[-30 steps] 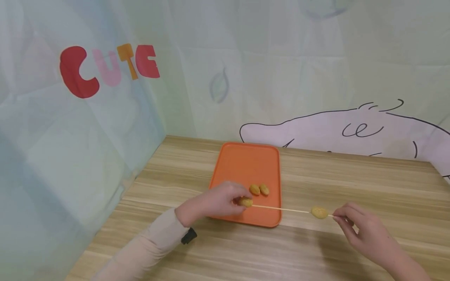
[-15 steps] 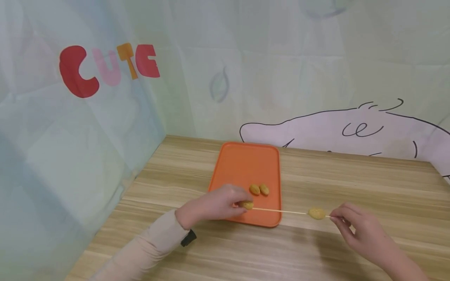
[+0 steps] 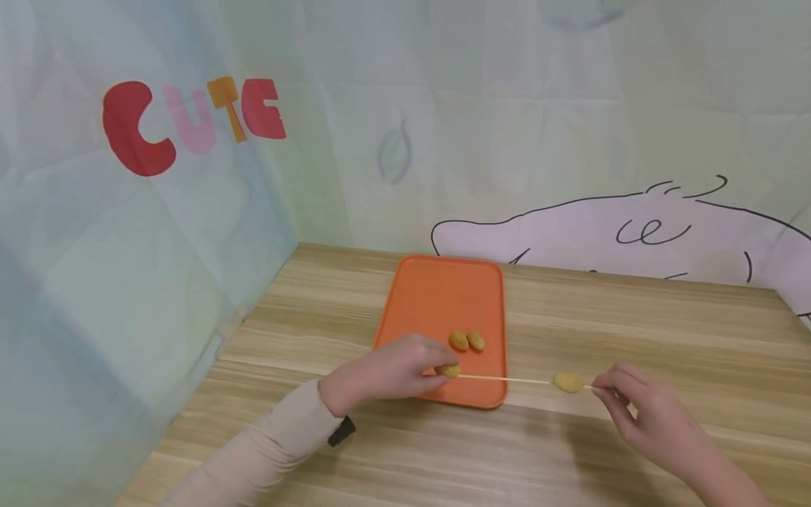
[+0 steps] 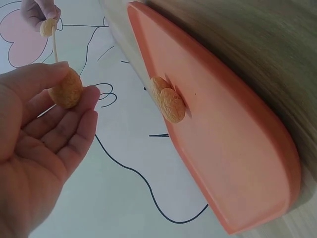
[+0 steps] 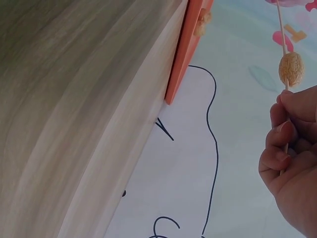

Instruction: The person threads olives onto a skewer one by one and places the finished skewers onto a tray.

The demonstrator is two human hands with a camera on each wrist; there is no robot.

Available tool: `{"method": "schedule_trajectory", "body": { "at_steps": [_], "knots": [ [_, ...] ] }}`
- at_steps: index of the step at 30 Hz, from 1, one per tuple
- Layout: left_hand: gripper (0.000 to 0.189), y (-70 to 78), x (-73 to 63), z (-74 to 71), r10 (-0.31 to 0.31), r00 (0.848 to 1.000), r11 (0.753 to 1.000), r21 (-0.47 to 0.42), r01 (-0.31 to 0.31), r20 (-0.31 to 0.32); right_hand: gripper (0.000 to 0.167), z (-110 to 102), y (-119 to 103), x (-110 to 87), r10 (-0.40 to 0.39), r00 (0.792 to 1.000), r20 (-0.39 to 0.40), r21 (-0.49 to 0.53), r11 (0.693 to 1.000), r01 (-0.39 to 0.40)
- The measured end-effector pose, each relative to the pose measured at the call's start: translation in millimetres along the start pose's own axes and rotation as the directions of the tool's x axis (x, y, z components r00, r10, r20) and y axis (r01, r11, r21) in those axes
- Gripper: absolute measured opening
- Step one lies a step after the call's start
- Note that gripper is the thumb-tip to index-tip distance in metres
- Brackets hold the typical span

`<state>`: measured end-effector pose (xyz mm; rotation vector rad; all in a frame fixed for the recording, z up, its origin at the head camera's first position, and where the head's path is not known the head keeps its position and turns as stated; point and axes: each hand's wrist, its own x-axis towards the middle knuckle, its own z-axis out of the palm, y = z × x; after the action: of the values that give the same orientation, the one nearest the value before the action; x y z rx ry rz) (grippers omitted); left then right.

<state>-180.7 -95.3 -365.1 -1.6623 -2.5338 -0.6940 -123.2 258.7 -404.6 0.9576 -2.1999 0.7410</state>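
My left hand pinches a golden-brown, wrinkled oval piece, perhaps a dried date, between thumb and fingers over the tray's front part. A thin wooden skewer spans the gap between both hands. Its left end meets the held piece; how deep it goes in is hidden. Off to the right, my right hand grips the skewer's other end with curled fingers. Just ahead of those fingertips a second oval piece is threaded on the skewer. Two more oval pieces lie side by side on the orange tray.
The tray rests on a wood-grain table near its back edge. Behind the table hangs a pale printed backdrop, with a "CUTE" sign to the left. A black object shows by the left cuff.
Both hands still hold the same things. My right hand has shifted slightly left with the skewer, and my left hand slightly right, so the two oval pieces are somewhat closer together.
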Motion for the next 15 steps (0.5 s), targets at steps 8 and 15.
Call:
{"method": "schedule_trajectory", "body": {
  "at_steps": [8,15],
  "knots": [
    [0.011,0.9,2.6,0.6,0.04,0.999,0.999,0.008,-0.04,0.007,0.044,2.7,0.4,1.6,-0.014,1.0,-0.007,0.004,1.0,0.014],
    [0.012,2.2,4.6,0.6,0.04,0.999,0.999,0.021,-0.04,0.021,0.043,5.5,-1.5,3.7,-0.021,1.0,-0.005,0.028,0.999,0.021]
  ]
}}
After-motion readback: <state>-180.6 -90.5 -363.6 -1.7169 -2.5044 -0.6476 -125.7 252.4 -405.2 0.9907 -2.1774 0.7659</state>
